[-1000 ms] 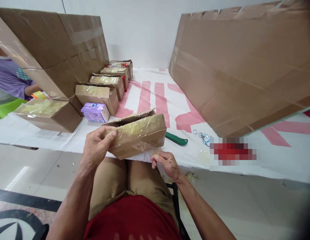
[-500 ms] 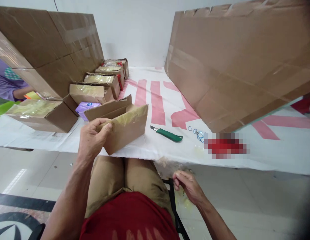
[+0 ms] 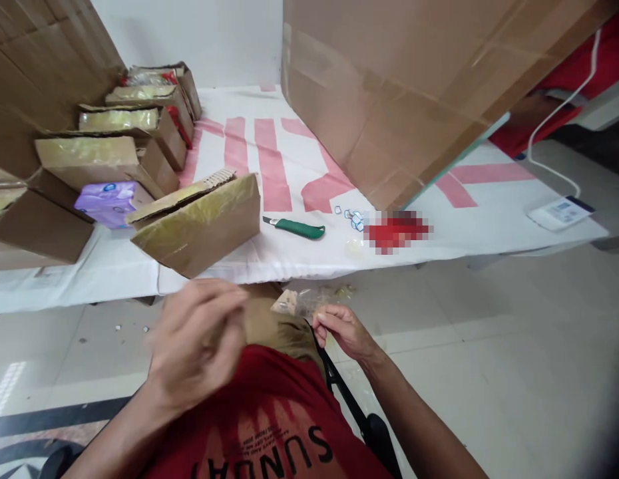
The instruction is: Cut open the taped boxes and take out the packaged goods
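A small tape-wrapped cardboard box (image 3: 200, 223) lies at the near edge of the white table (image 3: 299, 256), its flap raised. My left hand (image 3: 197, 342) hovers over my lap below that box, blurred by motion, fingers curled, nothing visible in it. My right hand (image 3: 342, 329) pinches a crumpled strip of clear tape (image 3: 299, 303) with a scrap of brown card stuck on it, just below the table edge.
A green-handled utility knife (image 3: 297, 228) lies right of the box, with small clips (image 3: 353, 218) beyond it. Several taped boxes (image 3: 114, 140) and a purple pack (image 3: 107, 201) line the left. Big cardboard sheets (image 3: 414, 86) lean at the back. A white device (image 3: 559, 213) sits far right.
My left hand has let go of the box, which now rests on the table edge, and dropped to my lap. My right hand rose, pulling the tape strip. The view swung right.
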